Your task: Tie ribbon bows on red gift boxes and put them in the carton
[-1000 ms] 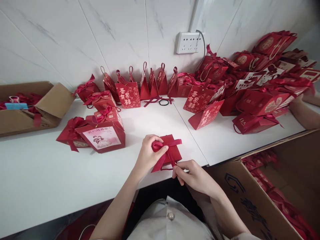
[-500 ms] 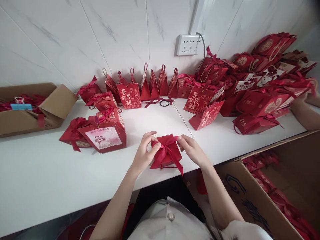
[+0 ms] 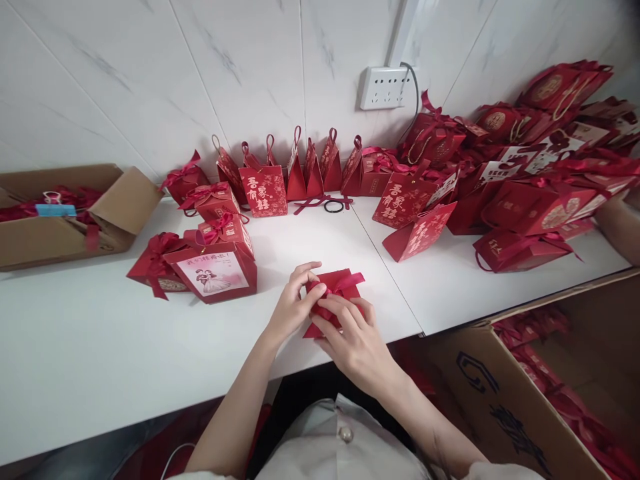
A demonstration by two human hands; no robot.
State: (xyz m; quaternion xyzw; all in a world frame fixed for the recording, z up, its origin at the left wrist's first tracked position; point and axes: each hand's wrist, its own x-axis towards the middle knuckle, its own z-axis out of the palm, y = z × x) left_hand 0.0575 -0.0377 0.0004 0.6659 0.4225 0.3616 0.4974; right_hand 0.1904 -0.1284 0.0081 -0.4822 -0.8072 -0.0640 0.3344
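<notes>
A small red gift box (image 3: 331, 278) sits near the table's front edge, topped by a bow of red satin ribbon (image 3: 353, 281). With thumb and index finger, my left hand (image 3: 291, 305) pinches the bow's left side. My right hand (image 3: 354, 339) reaches over the box, its fingertips closed on the ribbon near the knot. This hand covers most of the bow and the box's front. One ribbon end sticks out free toward the upper right.
Finished-looking red boxes (image 3: 217, 270) stand at left, and a row of red triangular boxes (image 3: 313, 175) lines the wall. More red boxes (image 3: 540, 200) are heaped at right, beside another person's arm (image 3: 620, 223). Cardboard cartons stand at left (image 3: 115, 220) and lower right (image 3: 480, 393).
My right hand has let go of the upper-right ribbon end and moved down and left onto the bow's middle. My left hand keeps its pinch. The view has shifted slightly.
</notes>
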